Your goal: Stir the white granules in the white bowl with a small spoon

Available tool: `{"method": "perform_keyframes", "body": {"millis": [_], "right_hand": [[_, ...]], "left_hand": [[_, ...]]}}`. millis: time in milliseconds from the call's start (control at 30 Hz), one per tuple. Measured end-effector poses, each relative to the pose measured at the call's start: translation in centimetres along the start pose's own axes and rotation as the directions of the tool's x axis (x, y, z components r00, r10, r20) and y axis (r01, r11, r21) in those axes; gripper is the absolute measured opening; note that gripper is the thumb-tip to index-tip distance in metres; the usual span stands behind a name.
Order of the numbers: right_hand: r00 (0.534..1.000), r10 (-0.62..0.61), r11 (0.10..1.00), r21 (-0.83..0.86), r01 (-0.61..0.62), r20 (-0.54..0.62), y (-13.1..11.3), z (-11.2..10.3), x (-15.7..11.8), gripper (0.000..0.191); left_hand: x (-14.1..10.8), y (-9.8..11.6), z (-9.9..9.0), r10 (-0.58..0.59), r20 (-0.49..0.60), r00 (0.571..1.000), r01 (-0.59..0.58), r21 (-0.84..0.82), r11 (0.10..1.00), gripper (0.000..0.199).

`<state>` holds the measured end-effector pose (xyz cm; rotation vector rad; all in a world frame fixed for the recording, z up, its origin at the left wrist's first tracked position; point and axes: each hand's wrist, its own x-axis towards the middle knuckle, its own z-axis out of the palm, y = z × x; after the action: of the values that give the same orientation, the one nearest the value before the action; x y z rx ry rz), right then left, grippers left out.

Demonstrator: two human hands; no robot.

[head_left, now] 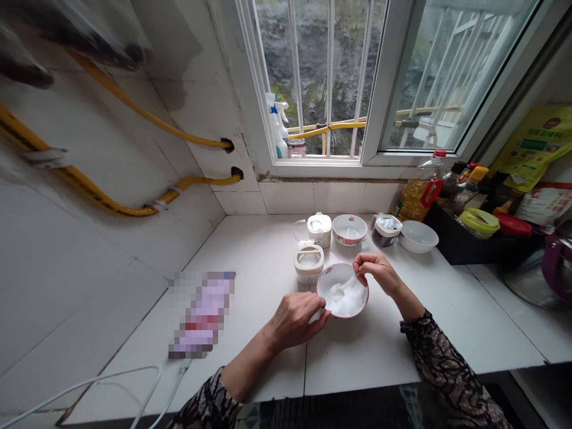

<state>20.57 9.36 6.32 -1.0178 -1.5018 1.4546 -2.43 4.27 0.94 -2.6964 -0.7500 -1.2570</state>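
Observation:
A white bowl [328,279] with a reddish rim stands on the counter, with white powdery or grainy stuff [351,305] inside. My left hand [298,319] pinches the bowl's near left rim between thumb and fingers. Above the far right rim, my right hand [374,273] is closed around the handle of a white spoon [340,292], whose head dips into the white contents. Just left and behind the bowl sits a squarish seasoning jar [309,262] with a cream rim. The spoon handle's end is hidden by my right fingers.
Along the back are a cream jar with a clear lid [319,229], a flowered bowl [350,231], a dark-filled jar [386,230] and a white bowl [419,237]. An oil bottle [417,193] and a black rack [465,241] stand right. A blurred-out purple object [205,313] with a cable lies left.

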Motion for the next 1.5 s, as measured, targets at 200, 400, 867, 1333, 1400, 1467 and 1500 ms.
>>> {"method": "perform_keyframes", "body": {"millis": [200,400,867,1333,1400,1467,1500], "right_hand": [[0.992,-0.006,0.995,0.100,0.018,-0.125,0.2,0.2,0.3,0.007],[0.964,-0.148,0.985,0.056,0.164,-0.220,0.6,1.5,0.8,0.008],[0.710,-0.702,0.466,-0.718,0.517,0.056,0.8,3.6,0.0,0.016],[0.935,-0.355,0.679,-0.681,0.274,0.023,0.6,1.6,-0.9,0.013],[0.919,-0.389,0.577,-0.762,0.294,0.060,0.8,2.1,-0.9,0.016],[0.911,-0.398,0.554,-0.765,0.329,0.104,0.9,2.5,-1.0,0.018],[0.912,-0.391,0.572,-0.744,0.345,0.123,0.8,2.6,-1.0,0.018]], "left_hand": [[0.1,0.0,0.0,0.008,-0.003,1.000,-0.007,0.021,1.000,0.012],[0.0,-0.1,0.0,0.002,0.001,1.000,-0.002,0.022,1.000,0.012],[0.0,0.0,0.0,-0.002,-0.003,1.000,0.002,0.006,1.000,0.013],[0.0,0.0,-0.2,0.003,0.019,1.000,-0.003,0.023,1.000,0.013],[0.0,0.1,-0.3,0.004,0.026,1.000,-0.005,0.027,1.000,0.013],[0.0,0.1,-0.4,0.003,0.032,0.999,-0.004,0.026,1.000,0.013],[0.0,0.1,-0.4,0.003,0.036,0.999,-0.004,0.024,1.000,0.012]]}}
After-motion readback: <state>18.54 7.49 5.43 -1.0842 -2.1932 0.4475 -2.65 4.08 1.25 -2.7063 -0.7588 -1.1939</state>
